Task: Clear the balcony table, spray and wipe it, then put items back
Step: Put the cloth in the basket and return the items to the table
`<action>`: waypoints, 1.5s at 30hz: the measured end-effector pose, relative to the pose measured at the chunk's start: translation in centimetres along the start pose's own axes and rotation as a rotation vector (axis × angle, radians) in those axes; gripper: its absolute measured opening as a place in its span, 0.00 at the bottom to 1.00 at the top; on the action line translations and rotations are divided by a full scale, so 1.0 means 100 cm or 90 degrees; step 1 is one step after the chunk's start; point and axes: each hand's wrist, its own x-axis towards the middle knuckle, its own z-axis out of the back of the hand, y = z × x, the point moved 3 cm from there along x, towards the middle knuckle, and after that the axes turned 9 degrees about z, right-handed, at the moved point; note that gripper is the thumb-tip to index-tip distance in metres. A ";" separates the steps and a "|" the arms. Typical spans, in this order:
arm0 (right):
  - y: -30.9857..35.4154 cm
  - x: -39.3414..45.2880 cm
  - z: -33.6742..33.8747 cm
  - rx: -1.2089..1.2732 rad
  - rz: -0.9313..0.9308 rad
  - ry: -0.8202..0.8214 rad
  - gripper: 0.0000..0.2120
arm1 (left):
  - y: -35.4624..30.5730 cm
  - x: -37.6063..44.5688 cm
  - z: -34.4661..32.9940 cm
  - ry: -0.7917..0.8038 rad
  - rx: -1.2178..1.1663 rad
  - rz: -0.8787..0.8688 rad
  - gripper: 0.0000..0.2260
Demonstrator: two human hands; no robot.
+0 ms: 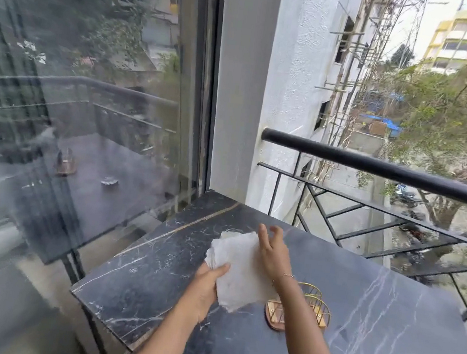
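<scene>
A stack of white paper napkins is held above the black marble balcony table. My left hand grips the stack at its near left edge, thumb on top. My right hand rests against the stack's right side with fingers spread. A gold wire napkin holder on a wooden base stands on the table just right of the napkins, partly hidden behind my right forearm.
A black metal railing runs along the table's far and right side. A large glass sliding door stands to the left, mirroring the table. A white wall meets the table's far corner.
</scene>
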 end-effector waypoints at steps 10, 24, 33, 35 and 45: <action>-0.076 0.032 0.074 -0.007 -0.050 0.005 0.12 | 0.013 0.072 -0.089 0.042 0.006 0.132 0.12; -0.125 0.018 0.119 0.129 -0.090 -0.003 0.31 | 0.027 0.101 -0.128 0.009 0.508 -0.171 0.18; -0.164 -0.004 0.107 0.080 -0.168 0.042 0.15 | 0.061 0.108 -0.101 0.019 0.808 -0.256 0.09; -0.168 -0.006 0.104 0.065 -0.179 0.040 0.15 | 0.064 0.110 -0.098 0.010 0.835 -0.265 0.06; -0.161 0.015 0.111 -0.280 -0.109 0.005 0.24 | 0.048 0.125 -0.076 -0.077 0.749 -0.203 0.09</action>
